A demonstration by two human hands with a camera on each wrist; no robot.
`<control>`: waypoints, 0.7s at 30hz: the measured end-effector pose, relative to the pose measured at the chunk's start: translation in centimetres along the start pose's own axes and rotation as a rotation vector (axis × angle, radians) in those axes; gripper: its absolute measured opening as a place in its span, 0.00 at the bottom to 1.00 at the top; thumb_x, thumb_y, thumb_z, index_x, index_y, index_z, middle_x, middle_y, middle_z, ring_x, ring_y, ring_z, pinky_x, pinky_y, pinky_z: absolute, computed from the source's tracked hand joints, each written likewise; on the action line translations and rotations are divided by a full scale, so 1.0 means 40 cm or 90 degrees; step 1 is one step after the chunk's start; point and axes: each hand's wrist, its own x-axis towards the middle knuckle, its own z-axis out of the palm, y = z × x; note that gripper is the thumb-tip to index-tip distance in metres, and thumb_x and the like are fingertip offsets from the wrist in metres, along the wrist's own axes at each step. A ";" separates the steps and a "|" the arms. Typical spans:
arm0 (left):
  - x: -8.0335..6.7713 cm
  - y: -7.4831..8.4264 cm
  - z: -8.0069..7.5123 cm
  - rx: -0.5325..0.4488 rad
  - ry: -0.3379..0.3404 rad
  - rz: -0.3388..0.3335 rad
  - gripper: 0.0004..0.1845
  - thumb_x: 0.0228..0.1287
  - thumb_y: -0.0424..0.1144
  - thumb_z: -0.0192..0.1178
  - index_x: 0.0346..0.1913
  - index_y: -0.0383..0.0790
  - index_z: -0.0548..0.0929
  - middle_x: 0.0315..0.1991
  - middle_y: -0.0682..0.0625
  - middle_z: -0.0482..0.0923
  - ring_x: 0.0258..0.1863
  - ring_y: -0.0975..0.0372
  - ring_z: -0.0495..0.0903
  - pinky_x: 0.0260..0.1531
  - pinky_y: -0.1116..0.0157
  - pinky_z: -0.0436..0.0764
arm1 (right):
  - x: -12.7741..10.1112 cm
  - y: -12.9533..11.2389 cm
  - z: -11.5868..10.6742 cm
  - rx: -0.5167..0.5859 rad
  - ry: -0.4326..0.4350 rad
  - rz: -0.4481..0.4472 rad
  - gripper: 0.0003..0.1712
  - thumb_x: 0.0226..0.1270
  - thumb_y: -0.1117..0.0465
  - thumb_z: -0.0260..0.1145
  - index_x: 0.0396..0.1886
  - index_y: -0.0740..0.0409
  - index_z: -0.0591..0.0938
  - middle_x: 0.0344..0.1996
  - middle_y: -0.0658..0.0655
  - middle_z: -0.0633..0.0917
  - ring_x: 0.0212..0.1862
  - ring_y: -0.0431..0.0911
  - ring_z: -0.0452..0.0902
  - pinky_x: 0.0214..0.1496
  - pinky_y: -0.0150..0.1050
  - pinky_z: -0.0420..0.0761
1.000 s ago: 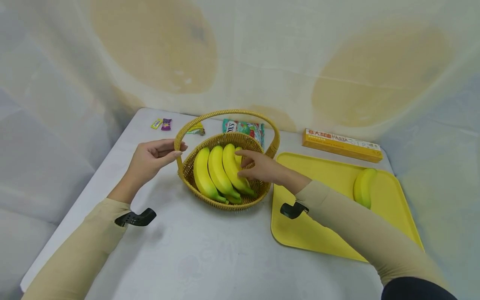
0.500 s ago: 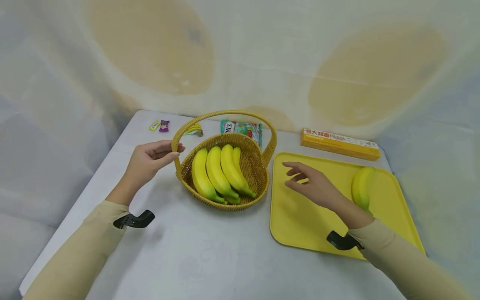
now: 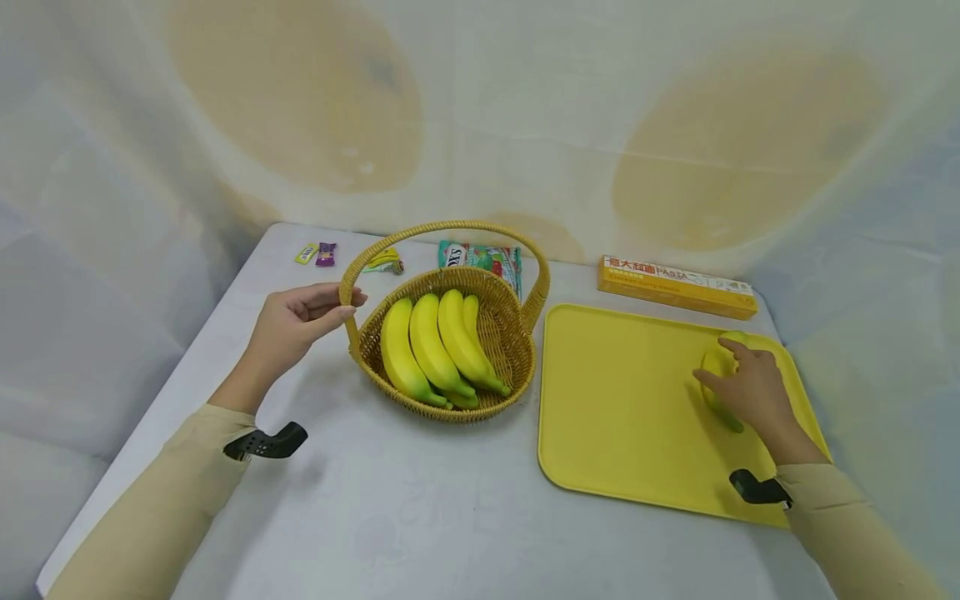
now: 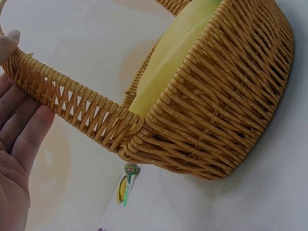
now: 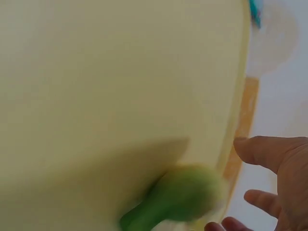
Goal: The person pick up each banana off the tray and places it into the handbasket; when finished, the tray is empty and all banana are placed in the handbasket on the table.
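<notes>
My left hand [image 3: 288, 325] pinches the left side of the handle of a wicker basket [image 3: 491, 412] between thumb and fingers. The left wrist view shows the fingers [image 4: 31, 125] against the woven handle [image 4: 86, 106]. Several yellow bananas [image 3: 438, 342] lie side by side in the basket. At the right, my right hand [image 3: 750, 387] is over a single banana [image 3: 723, 408] on a yellow tray [image 3: 622, 400], partly covering it. In the right wrist view, thumb and fingers are spread apart near the blurred green-ended banana [image 5: 178, 192]; contact cannot be made out.
Behind the tray lies a yellow pasta box [image 3: 675, 287]. A teal candy bag [image 3: 483, 258] and a small yellow-and-green item [image 3: 386, 260] sit behind the basket. Two small candies, purple [image 3: 326, 254] and yellow [image 3: 306, 253], lie at the back left.
My right hand has left the bananas in the basket and moved right across the tray to the single banana. The left hand has stayed on the basket handle.
</notes>
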 end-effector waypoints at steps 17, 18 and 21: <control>-0.001 -0.004 -0.001 0.001 0.001 -0.003 0.17 0.69 0.36 0.67 0.57 0.32 0.85 0.50 0.49 0.88 0.52 0.62 0.86 0.54 0.71 0.82 | -0.016 -0.017 -0.007 0.020 -0.127 -0.003 0.47 0.78 0.43 0.59 0.82 0.60 0.50 0.63 0.83 0.70 0.56 0.75 0.75 0.43 0.58 0.83; -0.001 -0.004 0.000 0.002 0.001 -0.003 0.17 0.69 0.36 0.67 0.57 0.32 0.85 0.50 0.49 0.88 0.52 0.61 0.86 0.54 0.71 0.82 | -0.020 -0.031 -0.010 0.028 -0.132 -0.007 0.46 0.78 0.43 0.59 0.82 0.60 0.50 0.63 0.83 0.70 0.57 0.75 0.74 0.44 0.58 0.83; -0.001 -0.004 0.000 0.001 0.001 -0.006 0.17 0.69 0.36 0.67 0.57 0.32 0.85 0.50 0.50 0.88 0.53 0.58 0.86 0.54 0.71 0.82 | -0.036 -0.073 -0.017 0.057 -0.148 -0.021 0.46 0.77 0.42 0.59 0.83 0.57 0.52 0.64 0.81 0.70 0.59 0.73 0.73 0.47 0.59 0.83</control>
